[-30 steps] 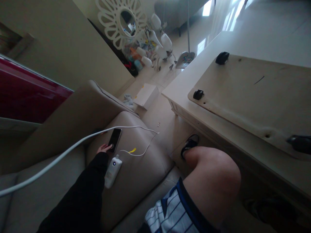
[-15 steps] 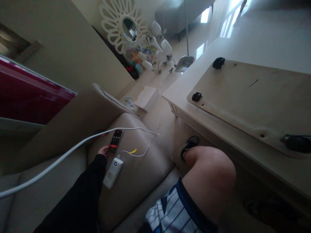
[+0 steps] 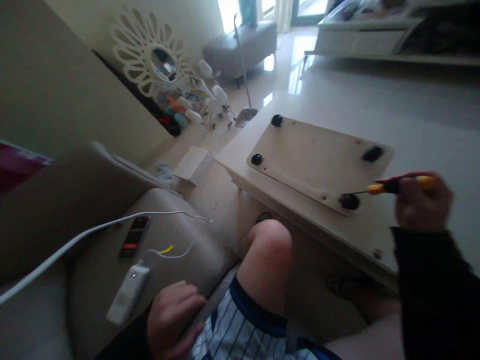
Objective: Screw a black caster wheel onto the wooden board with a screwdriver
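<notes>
My right hand [image 3: 423, 202] is wrapped round a screwdriver [image 3: 386, 188] with a yellow and black handle; a red strip shows along it. Its thin shaft points left, the tip over or near a black caster wheel [image 3: 349, 201] at the near corner of a pale board [image 3: 307, 157]. Whether the tip touches the wheel I cannot tell. The board lies on a white table [image 3: 240, 155] with several casters facing up. Above my lap, my left hand [image 3: 174, 317] holds nothing, thumb apart from the fingers.
On the beige sofa to the left lie a phone [image 3: 134, 237] and a white power bank [image 3: 128, 294] with a cable [image 3: 176, 256]. Another white cable [image 3: 93, 234] crosses the view. A white box [image 3: 193, 165] sits on the floor. A petal-framed mirror [image 3: 164, 64] leans at the wall.
My left hand has left the phone and drawn back to my lap. My right hand has come into view with the screwdriver at the board. The view has turned right.
</notes>
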`<state>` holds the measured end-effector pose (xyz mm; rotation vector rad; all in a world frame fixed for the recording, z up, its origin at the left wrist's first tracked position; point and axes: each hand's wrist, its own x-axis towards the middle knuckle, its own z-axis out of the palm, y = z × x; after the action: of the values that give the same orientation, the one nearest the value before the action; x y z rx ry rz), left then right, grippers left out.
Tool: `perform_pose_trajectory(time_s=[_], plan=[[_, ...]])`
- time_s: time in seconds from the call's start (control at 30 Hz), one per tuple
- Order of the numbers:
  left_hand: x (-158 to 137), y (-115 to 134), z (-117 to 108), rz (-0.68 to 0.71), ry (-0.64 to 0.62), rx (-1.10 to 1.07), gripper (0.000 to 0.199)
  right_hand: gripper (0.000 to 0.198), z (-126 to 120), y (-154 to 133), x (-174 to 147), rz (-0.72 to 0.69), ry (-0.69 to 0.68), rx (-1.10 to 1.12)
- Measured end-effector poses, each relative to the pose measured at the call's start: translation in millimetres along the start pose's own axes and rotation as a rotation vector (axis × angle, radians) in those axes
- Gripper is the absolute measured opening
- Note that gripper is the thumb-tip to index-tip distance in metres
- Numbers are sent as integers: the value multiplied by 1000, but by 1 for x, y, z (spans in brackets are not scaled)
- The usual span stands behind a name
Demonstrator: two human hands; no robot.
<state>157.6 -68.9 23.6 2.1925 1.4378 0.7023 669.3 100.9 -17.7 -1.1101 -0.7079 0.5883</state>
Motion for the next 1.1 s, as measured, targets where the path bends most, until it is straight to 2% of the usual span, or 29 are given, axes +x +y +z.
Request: perform_pose_trajectory(time_s=[0.03,0.07,0.13,0.2,0.27,0.33,0.4,0.5,0.57,0.63,0.77,1.0,1.1], plan=[[5,15,24,175,23,-49,14,41,-6,2,7,-7,-138,-4],[16,31,47,326,44,-120,15,42,-10,5,13,-30,-179,-31],[56,66,86,509,29,-238,16,45,-13,14,20,-96,-197,-78],[117,102,116,583,-25,-319,16,51,-13,21,21,-127,-218,-100],[190,131,142,744,-116,-473,16,48,-13,21,18,-128,-247,-123],[262,147,169,653,-100,-665,11,42,-15,16,14,-110,-285,-156],[322,147,199,453,-88,-823,15,34,-18,10,12,-98,-344,-203],[376,127,244,160,-107,-1016,27,26,-23,3,11,-112,-391,-215],[391,108,265,56,-163,-1004,27,22,-23,2,12,-94,-357,-168],[396,95,276,-5,-194,-941,25,20,-20,2,12,-75,-357,-140],[403,87,277,-79,-164,-918,25,21,-11,2,10,-60,-456,-126],[410,99,276,-97,-161,-1002,23,19,1,3,14,-83,-348,-55],[406,104,274,20,-233,-1002,17,20,5,4,16,-90,-336,-97]])
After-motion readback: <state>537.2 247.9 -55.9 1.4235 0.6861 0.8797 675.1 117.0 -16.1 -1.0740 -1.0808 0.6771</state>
